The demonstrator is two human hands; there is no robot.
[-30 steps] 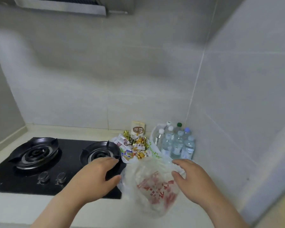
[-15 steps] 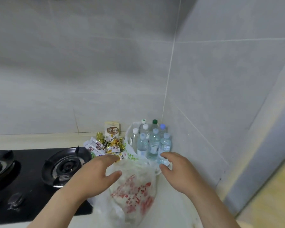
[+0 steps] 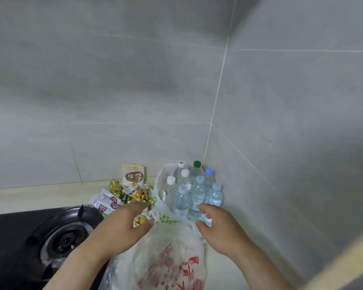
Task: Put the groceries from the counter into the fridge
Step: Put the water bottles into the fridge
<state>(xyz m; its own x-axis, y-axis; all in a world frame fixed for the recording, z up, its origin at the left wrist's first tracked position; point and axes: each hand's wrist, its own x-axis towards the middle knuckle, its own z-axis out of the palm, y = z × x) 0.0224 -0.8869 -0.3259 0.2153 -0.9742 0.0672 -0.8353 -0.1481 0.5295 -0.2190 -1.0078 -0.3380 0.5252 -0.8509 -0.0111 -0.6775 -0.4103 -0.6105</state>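
Grey tiled walls (image 3: 134, 91) meet in a corner above a pale counter (image 3: 29, 195), with a black gas hob (image 3: 13, 237) and its round burner (image 3: 65, 239) at the left. Groceries sit on the counter in the corner: clear plastic water bottles (image 3: 197, 193) with white, blue and green caps stand upright in an open white bag with green print (image 3: 161, 212); just left of it a cream carton with a brown label (image 3: 133, 174) stands against the wall, with gold-wrapped sweets (image 3: 140, 194) and white sachets (image 3: 109, 201) heaped in front. Nearest the camera lies a translucent plastic bag with red print (image 3: 172, 262), between the two hands. Left hand (image 3: 120, 231): fingers (image 3: 134, 207) extended and loosely spread over the sweets, thumb at the red-printed bag's upper edge; no firm grip is visible. Right hand (image 3: 222, 233): fingers (image 3: 205, 209) loosely curved just in front of the nearest bottles, thumb apart from them, holding nothing that can be seen.
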